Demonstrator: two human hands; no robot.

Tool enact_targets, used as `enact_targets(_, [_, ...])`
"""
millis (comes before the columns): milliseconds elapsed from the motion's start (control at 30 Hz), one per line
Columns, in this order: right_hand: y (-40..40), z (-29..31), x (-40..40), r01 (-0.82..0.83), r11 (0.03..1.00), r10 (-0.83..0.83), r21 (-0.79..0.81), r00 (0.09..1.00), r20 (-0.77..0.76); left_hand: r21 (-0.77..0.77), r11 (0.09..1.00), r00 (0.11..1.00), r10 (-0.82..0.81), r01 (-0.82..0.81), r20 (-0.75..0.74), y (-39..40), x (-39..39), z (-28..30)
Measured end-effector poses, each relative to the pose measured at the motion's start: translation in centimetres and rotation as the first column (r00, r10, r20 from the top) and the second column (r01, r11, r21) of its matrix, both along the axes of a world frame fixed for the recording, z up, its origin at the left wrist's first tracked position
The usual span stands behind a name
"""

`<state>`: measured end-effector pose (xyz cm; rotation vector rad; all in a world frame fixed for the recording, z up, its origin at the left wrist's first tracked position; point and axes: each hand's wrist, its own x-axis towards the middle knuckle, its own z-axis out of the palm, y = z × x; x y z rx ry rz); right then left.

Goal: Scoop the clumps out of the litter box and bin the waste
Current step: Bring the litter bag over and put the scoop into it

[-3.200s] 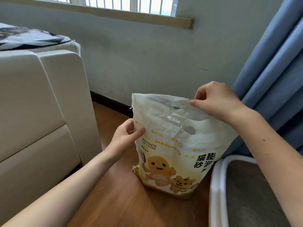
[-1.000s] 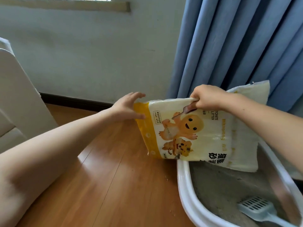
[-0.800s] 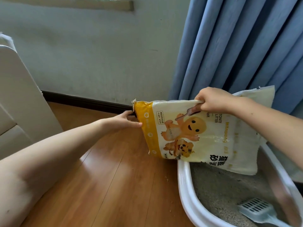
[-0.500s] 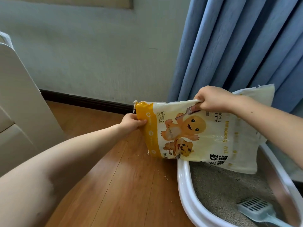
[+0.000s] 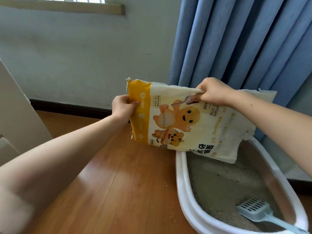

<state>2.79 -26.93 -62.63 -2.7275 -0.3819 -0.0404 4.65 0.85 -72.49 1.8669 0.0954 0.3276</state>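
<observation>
- Room: wood floor (image 5: 104, 191) under your forearms, scattered crumbs of litter on it; pale wall beyond your hands; blue curtain (image 5: 236, 48) above and behind your right hand.
- Litter bag (image 5: 185, 125): held sideways between your hands, its open end hanging past your right wrist, over the far end of the box.
- Left hand (image 5: 123, 108): fingers curled round the yellow bottom edge of the bag, thumb pressed on its front.
- Right hand (image 5: 214, 92): closed in a fist on the bag's upper edge.
- Litter box (image 5: 181, 183): white rim, below your right forearm, grey litter inside.
- Scoop (image 5: 256, 210): pale blue, slotted, resting in the box nearest you, untouched.
- Step in hand, as judged: topping up the box; no grains visibly falling.
- Next move calls for: raising your left hand so the bag's contents slide toward the open end.
- No bin in view.
</observation>
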Motion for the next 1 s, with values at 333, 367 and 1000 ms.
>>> enact_targets(333, [-1.1,-0.3,0.1,0.025,0.992,-0.025,0.125,1.0,0.001,0.045,0.998,0.993,0.032,-0.037,0.118,-0.9,-0.3,2.0])
enact_targets(367, [-1.2,-0.4,0.1,0.033,0.991,-0.033,0.126,0.999,-0.002,0.055,0.997,0.991,0.039,-0.046,0.128,-1.1,-0.4,2.1])
enact_targets(1000, [-1.3,0.5,-0.2,0.025,0.948,-0.03,0.317,0.999,0.011,0.203,0.961,0.916,0.098,-0.189,0.389,-1.1,0.3,6.2])
